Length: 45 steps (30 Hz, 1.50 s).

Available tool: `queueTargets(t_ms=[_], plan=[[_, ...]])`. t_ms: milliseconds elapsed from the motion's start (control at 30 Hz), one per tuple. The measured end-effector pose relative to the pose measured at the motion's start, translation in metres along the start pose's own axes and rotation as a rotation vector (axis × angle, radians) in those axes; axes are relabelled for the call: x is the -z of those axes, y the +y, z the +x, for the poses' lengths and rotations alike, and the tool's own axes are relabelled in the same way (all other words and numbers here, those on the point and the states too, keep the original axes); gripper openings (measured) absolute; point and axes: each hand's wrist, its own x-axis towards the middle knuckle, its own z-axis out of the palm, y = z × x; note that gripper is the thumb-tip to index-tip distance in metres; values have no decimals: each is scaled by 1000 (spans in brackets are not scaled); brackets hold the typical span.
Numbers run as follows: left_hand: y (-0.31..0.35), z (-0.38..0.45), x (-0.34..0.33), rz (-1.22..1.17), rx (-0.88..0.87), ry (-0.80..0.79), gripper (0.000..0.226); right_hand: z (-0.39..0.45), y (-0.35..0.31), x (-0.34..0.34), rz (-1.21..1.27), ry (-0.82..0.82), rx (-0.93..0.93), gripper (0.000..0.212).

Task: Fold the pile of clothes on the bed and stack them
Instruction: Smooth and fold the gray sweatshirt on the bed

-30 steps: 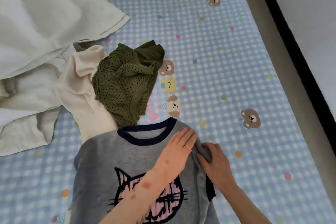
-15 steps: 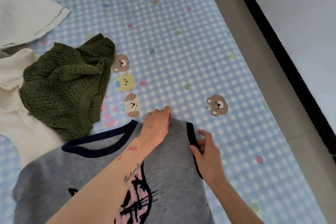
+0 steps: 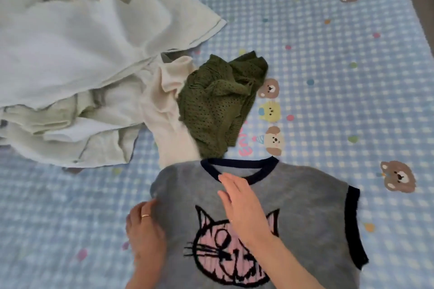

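Grey knit sleeveless cat-face top [image 3: 305, 206] lay flat under both hands: right hand [image 3: 242, 204] open, flat on chest; left hand [image 3: 144, 239] gripped left edge. Soft, light, floppy; best grasped at shoulder edges.

I see the bed [image 3: 328, 58] filling nearly the whole view, its sheet a blue-and-white check dotted with coloured spots and cartoon bears. A grey vest [image 3: 305, 218] lies flat on it nearest me — navy trim at neck and armhole, pink cat face on the front. Just beyond its collar sits a crumpled green knit [image 3: 218, 105], touching a cream top [image 3: 169, 110] on its left side. Further left, a heap of pale cloth [image 3: 70, 54] sprawls over that corner of the bed — loose folds, nothing stacked.
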Motion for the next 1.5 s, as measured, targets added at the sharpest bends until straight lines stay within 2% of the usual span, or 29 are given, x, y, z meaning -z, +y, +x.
queueTargets(t_ms=[67,133,200,300,367,433,500,600,733,800,867,933,1033,1133,1200,1267,1333,1400,1500], plan=[[-30,23,7,-32,181,-45,37,33,-34,-38,-49,-56,150,35],[-48,37,4,-61,219,-93,31,62,-60,-72,-75,-199,222,38],[-50,40,-1,-69,101,-131,27,82,-72,-96,-155,-388,282,43],[-47,28,-5,-123,-46,-255,18,98,-75,-106,-417,-502,369,32],[-42,11,-8,-199,-69,-322,18,98,-68,-92,-488,-567,379,24],[-39,-6,-9,-231,7,-365,30,95,-58,-76,-463,-633,358,23],[-36,-19,-10,-195,94,-420,40,90,-54,-64,-384,-636,286,36],[-32,-27,-10,-235,158,-449,31,87,-60,-64,-399,-683,247,49],[-27,-22,-1,-208,247,-358,14,90,-70,-71,-450,-815,307,35],[-33,-18,1,-222,284,-310,12,95,-73,-72,-305,-796,279,22],[-39,-9,6,-400,325,-279,12,103,-80,-73,-161,-697,237,13],[-50,4,12,-493,345,-177,15,113,-93,-84,-106,-600,276,8],[-65,26,13,-511,374,-51,15,127,-115,-114,-161,-531,364,9],[-79,37,9,-360,344,-86,16,128,-124,-136,-386,-457,353,20],[-88,32,3,-174,119,-26,36,109,-119,-136,-418,-253,314,32],[-91,14,-8,-35,-224,0,54,71,-106,-131,-403,-120,359,41],[-95,-2,-14,42,-474,-121,52,27,-87,-125,-469,-251,431,48],[-103,-10,-17,148,-511,-241,53,3,-58,-115,-569,-381,431,52],[-109,-8,-9,257,-429,-329,61,-2,-16,-87,-623,-325,183,58]])
